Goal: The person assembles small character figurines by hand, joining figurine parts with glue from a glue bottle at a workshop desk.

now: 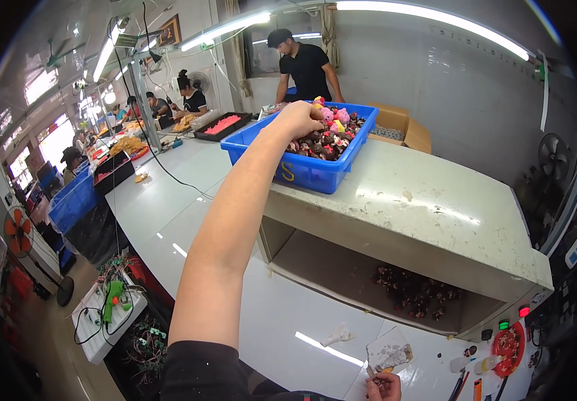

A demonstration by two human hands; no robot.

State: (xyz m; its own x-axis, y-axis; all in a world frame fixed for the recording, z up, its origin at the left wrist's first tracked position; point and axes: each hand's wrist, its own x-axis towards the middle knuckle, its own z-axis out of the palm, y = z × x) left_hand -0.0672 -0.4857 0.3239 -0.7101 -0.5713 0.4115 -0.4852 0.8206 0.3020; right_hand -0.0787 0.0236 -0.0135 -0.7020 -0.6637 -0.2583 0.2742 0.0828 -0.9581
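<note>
My left hand [297,120] reaches over the near rim of a blue plastic bin [312,180], its fingers curled down among small figures. Dark brown figures [325,144] fill much of the bin, and pink and yellow figures [332,117] lie at its far side. Whatever those fingertips grip is hidden. At the lower edge, my right hand [383,387] is closed on something small and dark that I cannot make out. Just beyond it lies a white, stained piece of card or tray [390,351], with a crumpled whitish scrap [337,334] to its left.
The bin stands on a pale, box-like machine [435,194] whose opening holds more dark pieces [419,291]. A red dish [508,349], small bottles and pens lie at right. A green glue gun [111,301] rests at left. Another person [308,70] stands behind the bin.
</note>
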